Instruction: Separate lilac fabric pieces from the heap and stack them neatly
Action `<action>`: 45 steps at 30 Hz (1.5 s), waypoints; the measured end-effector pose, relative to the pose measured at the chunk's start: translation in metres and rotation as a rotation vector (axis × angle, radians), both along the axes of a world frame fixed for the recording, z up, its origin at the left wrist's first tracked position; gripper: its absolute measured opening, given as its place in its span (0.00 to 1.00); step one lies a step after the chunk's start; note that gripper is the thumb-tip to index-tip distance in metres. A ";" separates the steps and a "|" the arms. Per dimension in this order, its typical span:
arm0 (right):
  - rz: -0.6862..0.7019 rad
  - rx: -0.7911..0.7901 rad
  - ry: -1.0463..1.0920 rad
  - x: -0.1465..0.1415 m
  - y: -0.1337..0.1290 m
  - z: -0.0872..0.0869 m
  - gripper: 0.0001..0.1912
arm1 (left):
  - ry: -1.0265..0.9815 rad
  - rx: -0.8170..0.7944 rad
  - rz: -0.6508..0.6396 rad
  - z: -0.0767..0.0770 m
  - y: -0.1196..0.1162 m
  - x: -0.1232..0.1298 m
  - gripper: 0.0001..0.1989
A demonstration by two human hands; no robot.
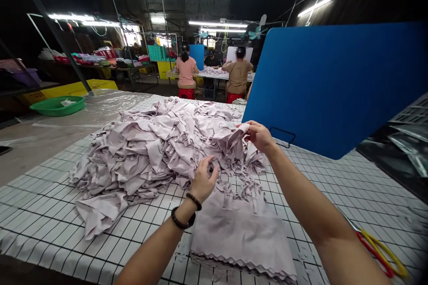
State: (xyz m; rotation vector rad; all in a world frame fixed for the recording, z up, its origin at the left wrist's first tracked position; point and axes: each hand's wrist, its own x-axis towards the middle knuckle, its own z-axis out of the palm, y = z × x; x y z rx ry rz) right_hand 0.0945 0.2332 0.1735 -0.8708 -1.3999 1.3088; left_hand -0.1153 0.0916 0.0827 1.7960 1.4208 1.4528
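A blue board (334,84) is stood upright on the gridded worktop (43,213). Scissors with red and yellow handles (377,249) are seen below it; a green basin (56,106) is set far left of it. Seated people (186,73) are seen left of it, beyond.

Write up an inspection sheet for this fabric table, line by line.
Surface: white gridded table, plastic sheet at the far left.
Job's things: loose pile of pale lilac fabric pieces; flat stack of the same pieces at the near edge.
Clutter: red and yellow handled scissors at the right; green basin at the far left.
Grippers: right hand pinches a fabric piece lifted off the pile; left hand at the pile's near edge, fingers curled.
Cables: wires hang from the ceiling.
Surroundings: blue board upright at the right; people seated at a far table.
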 end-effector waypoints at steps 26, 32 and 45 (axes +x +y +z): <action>0.159 -0.246 -0.205 0.041 -0.026 0.001 0.14 | -0.632 -0.429 -0.562 0.017 0.046 0.011 0.18; 0.218 -0.354 0.047 0.037 -0.032 -0.010 0.10 | -0.540 -0.354 -0.182 0.007 0.060 0.014 0.19; 0.013 -0.361 0.051 0.021 -0.035 -0.025 0.10 | -0.101 -0.111 -0.148 -0.011 0.016 0.051 0.19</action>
